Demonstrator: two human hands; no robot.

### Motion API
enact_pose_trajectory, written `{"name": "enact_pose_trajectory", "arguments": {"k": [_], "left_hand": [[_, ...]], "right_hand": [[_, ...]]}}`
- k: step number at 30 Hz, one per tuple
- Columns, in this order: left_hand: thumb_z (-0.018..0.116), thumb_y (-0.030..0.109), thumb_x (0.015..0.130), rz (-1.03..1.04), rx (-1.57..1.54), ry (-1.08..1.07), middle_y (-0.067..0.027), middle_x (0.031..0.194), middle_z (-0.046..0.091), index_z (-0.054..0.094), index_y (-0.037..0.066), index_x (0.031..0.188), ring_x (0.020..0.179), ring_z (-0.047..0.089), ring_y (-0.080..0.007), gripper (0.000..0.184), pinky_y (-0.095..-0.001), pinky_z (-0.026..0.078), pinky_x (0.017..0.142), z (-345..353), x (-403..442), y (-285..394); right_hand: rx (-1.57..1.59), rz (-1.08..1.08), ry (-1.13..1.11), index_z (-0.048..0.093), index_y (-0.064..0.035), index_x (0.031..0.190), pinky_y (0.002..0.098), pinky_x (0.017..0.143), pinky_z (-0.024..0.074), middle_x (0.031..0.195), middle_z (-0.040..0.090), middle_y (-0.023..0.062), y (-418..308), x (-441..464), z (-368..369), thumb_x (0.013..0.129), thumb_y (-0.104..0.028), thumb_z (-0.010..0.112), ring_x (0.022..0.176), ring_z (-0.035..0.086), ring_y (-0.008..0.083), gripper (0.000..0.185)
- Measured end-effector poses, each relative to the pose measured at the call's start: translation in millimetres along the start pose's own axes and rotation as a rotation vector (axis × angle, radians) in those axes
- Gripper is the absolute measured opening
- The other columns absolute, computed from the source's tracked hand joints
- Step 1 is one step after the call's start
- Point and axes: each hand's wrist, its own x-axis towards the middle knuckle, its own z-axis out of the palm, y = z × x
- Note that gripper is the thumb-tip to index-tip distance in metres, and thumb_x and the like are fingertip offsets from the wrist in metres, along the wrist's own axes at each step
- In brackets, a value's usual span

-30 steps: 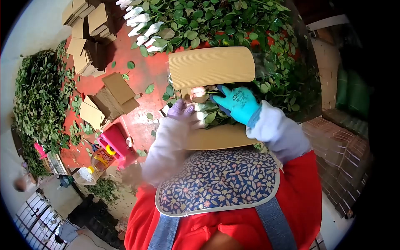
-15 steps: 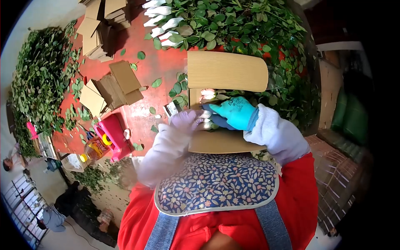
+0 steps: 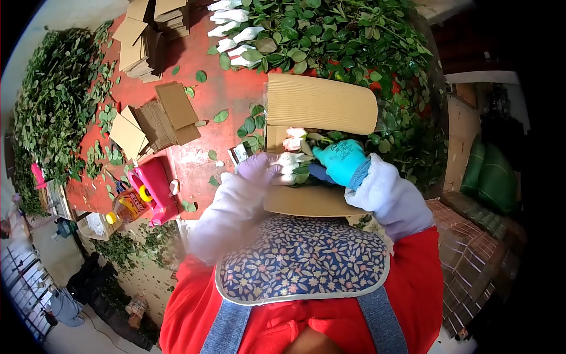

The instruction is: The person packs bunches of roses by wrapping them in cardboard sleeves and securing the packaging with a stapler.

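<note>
Okay, left hand (image 3: 257, 168), purple glove, centre frame, fingertips at white-netted buds (image 3: 289, 159); can't tell if clamped on them. Right hand (image 3: 339, 160), teal glove, just right of those, over green leaves (image 3: 302, 176), digits partly hidden, grip unclear. Pink bloom (image 3: 293, 140) just above the buds. Cardboard sheet (image 3: 312, 202) below, ribbed cardboard (image 3: 321, 103) above. Pink jug (image 3: 156, 189) and bottle (image 3: 128, 205) lower left, cardboard pieces (image 3: 165, 115) upper left.

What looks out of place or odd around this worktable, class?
Loose leaves lie scattered on the red tabletop, apart from the piled greenery. The left hand looks lilac-gloved, the right hand turquoise-gloved: mismatched.
</note>
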Motion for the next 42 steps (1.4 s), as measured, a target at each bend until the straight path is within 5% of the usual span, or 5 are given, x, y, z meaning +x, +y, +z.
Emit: {"name": "enact_pose_trajectory", "arguments": {"k": [4, 6, 15, 32, 42], "left_hand": [[0.073, 0.01, 0.082, -0.144, -0.187, 0.082, -0.0089, 0.081, 0.068, 0.063, 0.002, 0.097, 0.071, 0.069, -0.0153, 0.021, -0.0259, 0.053, 0.06, -0.3, 3.3, 1.2], [0.078, 0.014, 0.077, 0.728, 1.139, -0.063, -0.008, 0.076, 0.067, 0.065, 0.005, 0.093, 0.064, 0.066, -0.0162, 0.022, -0.0268, 0.051, 0.058, -19.6, 6.8, -7.6], [0.079, 0.014, 0.075, 0.882, 1.073, -0.067, -0.0067, 0.072, 0.064, 0.067, 0.009, 0.097, 0.065, 0.065, -0.0203, 0.026, -0.0307, 0.051, 0.058, -17.3, 4.0, -4.9], [0.068, 0.019, 0.086, 0.438, 0.774, -0.137, -0.0121, 0.081, 0.066, 0.064, 0.004, 0.096, 0.072, 0.065, -0.0272, 0.019, -0.0345, 0.053, 0.066, -22.9, 2.7, -1.1], [0.067, 0.021, 0.087, 0.202, 0.963, -0.066, -0.0115, 0.082, 0.067, 0.064, 0.005, 0.092, 0.079, 0.065, -0.0263, 0.017, -0.0363, 0.051, 0.073, -27.1, 26.1, 5.7]], "right_hand": [[0.172, -0.026, 0.034, 0.065, -0.0101, 0.091, 0.0445, 0.06, 0.0482, 0.074, 0.066, 0.0129, 1.8, -4.0, -26.6, 0.089, -0.034, 0.058, 0.067, 0.063, 0.0335, 0.025], [0.136, 0.008, 0.085, 0.065, -0.0104, 0.091, 0.045, 0.06, 0.0481, 0.073, 0.066, 0.0125, 6.6, -2.9, -15.4, 0.088, -0.034, 0.059, 0.067, 0.063, 0.0333, 0.024], [0.031, 0.015, 0.21, 0.065, -0.0115, 0.089, 0.0451, 0.055, 0.0475, 0.065, 0.064, 0.0099, -18.9, 14.2, -29.8, 0.09, -0.032, 0.055, 0.059, 0.062, 0.03, 0.023], [-0.162, 0.043, 0.3, 0.064, -0.0121, 0.077, 0.0435, 0.046, 0.044, 0.055, 0.059, 0.0101, -9.9, 21.1, 9.9, 0.09, -0.03, 0.059, 0.048, 0.057, 0.0298, 0.023], [-0.031, -0.067, -0.006, 0.059, -0.0074, 0.113, 0.0483, 0.051, 0.0432, 0.066, 0.062, 0.0151, -2.6, 17.3, 18.9, 0.092, -0.021, 0.053, 0.056, 0.059, 0.0338, 0.026]]}}
